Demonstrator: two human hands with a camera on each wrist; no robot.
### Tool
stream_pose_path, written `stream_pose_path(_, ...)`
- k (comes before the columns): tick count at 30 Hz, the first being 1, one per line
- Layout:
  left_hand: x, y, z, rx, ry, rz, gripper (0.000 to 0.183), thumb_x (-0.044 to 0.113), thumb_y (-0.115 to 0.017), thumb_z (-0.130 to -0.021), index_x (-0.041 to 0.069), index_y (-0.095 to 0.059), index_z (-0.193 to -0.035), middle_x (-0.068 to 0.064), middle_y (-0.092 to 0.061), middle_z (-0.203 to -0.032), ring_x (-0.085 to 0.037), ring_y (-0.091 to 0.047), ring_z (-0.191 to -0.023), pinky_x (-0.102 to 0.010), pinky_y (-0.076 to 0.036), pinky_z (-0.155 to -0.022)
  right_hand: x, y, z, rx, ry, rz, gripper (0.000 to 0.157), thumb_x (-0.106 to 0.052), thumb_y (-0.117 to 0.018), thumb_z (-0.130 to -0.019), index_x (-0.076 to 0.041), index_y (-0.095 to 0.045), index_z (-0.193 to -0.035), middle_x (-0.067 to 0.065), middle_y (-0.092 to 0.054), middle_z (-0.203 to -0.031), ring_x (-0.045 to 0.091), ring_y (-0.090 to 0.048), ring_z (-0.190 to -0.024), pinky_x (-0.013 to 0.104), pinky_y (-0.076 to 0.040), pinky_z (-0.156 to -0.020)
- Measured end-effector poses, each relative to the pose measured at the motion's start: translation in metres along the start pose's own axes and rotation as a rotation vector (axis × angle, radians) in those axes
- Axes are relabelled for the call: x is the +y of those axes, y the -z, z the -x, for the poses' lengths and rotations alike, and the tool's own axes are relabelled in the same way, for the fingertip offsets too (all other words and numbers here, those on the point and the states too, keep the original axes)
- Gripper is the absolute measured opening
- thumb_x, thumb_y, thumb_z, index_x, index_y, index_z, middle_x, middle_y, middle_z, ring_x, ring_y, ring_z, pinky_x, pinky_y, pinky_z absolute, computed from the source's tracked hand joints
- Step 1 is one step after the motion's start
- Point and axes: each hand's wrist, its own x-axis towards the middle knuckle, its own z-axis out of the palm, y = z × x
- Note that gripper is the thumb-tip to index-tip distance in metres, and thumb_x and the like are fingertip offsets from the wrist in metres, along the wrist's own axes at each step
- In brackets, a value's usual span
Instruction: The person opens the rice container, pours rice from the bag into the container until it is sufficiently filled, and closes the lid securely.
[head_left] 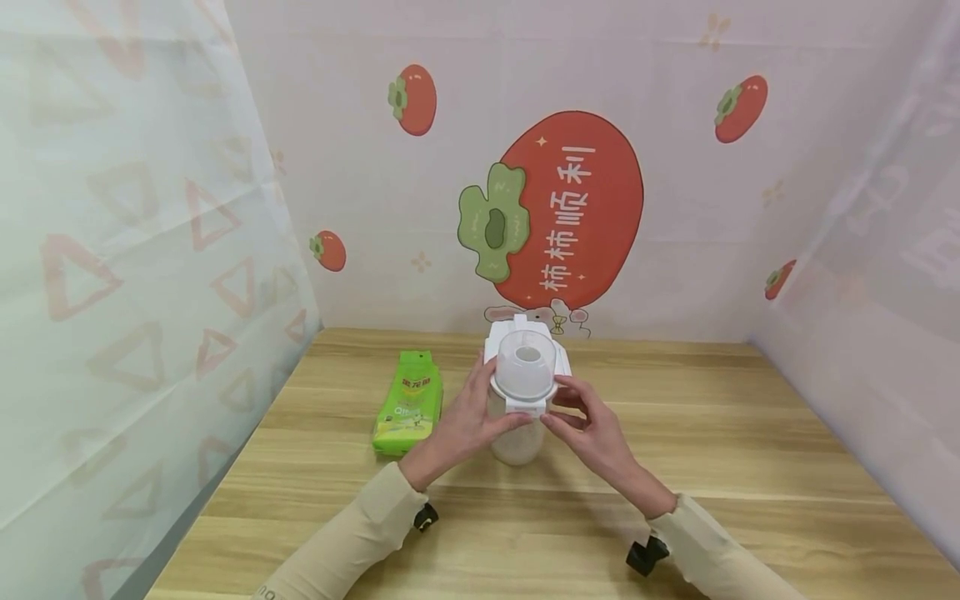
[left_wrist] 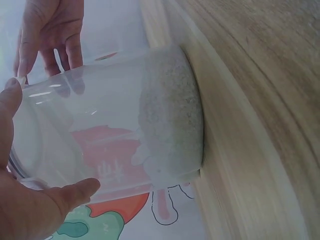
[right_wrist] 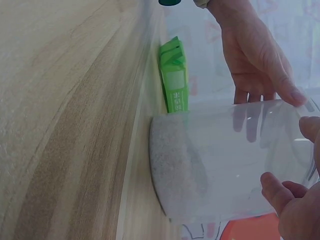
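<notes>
A clear plastic storage jar (head_left: 517, 446) stands upright on the table, with pale rice-like grains (left_wrist: 172, 100) in its lower part. On top are a white rim and a clear dome-shaped cap (head_left: 525, 367). My left hand (head_left: 465, 417) grips the left side near the top, its thumb lying along the front by the white latch (head_left: 525, 407). From the right side my right hand (head_left: 596, 429) holds the same rim, thumb at the front and fingers at the side. White plastic parts (head_left: 561, 360) show behind the cap; whether they are joined to it I cannot tell.
A bright green bag (head_left: 408, 408) with printing lies left of the jar, close to my left hand. Wood-grain table (head_left: 720, 467) extends on both sides. A printed cloth (head_left: 675, 208) with a big red fruit hangs at the back, with more cloth at both sides.
</notes>
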Motion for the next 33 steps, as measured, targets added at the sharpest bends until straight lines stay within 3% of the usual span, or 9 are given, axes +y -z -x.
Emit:
stream_pose_path(7,0.007,-0.006,-0.003,0.048,0.032,-0.011,0.1,0.06,-0.074,-0.077,0.025,-0.019,-0.154,-0.002,-0.017,-0.163,-0.025,-0.038,-0.14,-0.05,-0.043,-0.108,0.028,-0.001,0.0,-0.017,0.012,-0.023,0.064,0.003,-0.073,-0.084,-0.007,-0.043,-0.14,0.02,-0.056,-0.124,0.039,-0.061,-0.109,0.042,-0.056,-0.086)
stream_pose_path(15,0.019,-0.019,-0.006,0.156,0.165,-0.024,0.122,0.072,-0.079,-0.061,0.022,-0.016,-0.153,-0.006,-0.021,-0.157,-0.025,-0.041,-0.133,-0.051,-0.045,-0.106,0.03,0.002,0.002,-0.051,0.012,-0.022,0.062,-0.009,-0.073,-0.087,-0.018,-0.044,-0.141,0.013,-0.057,-0.127,0.034,-0.062,-0.113,0.032,-0.057,-0.088)
stream_pose_path(20,0.023,-0.025,-0.005,0.197,0.182,-0.067,0.117,0.072,-0.079,-0.06,0.017,-0.022,-0.146,-0.008,-0.025,-0.148,-0.025,-0.045,-0.124,-0.045,-0.048,-0.102,0.026,0.002,0.003,-0.035,0.023,0.003,0.062,0.0,-0.071,-0.086,-0.01,-0.044,-0.141,0.017,-0.058,-0.125,0.036,-0.062,-0.11,0.033,-0.057,-0.087)
stream_pose_path(25,0.026,-0.023,-0.006,0.243,0.172,-0.083,0.107,0.059,-0.085,-0.063,0.011,-0.028,-0.139,-0.011,-0.032,-0.137,-0.024,-0.044,-0.12,-0.042,-0.048,-0.099,0.006,0.002,0.004,-0.051,0.078,0.021,0.057,0.009,-0.068,-0.085,0.001,-0.046,-0.137,0.022,-0.059,-0.123,0.037,-0.063,-0.107,0.039,-0.058,-0.085)
stream_pose_path(33,0.025,-0.016,-0.005,0.22,0.182,-0.122,0.1,0.051,-0.085,-0.066,0.009,-0.031,-0.139,-0.012,-0.037,-0.132,-0.025,-0.046,-0.118,-0.041,-0.05,-0.098,-0.009,0.005,0.004,-0.055,0.14,0.078,0.046,0.009,-0.065,-0.087,0.006,-0.051,-0.131,0.024,-0.06,-0.126,0.041,-0.061,-0.109,0.051,-0.053,-0.089)
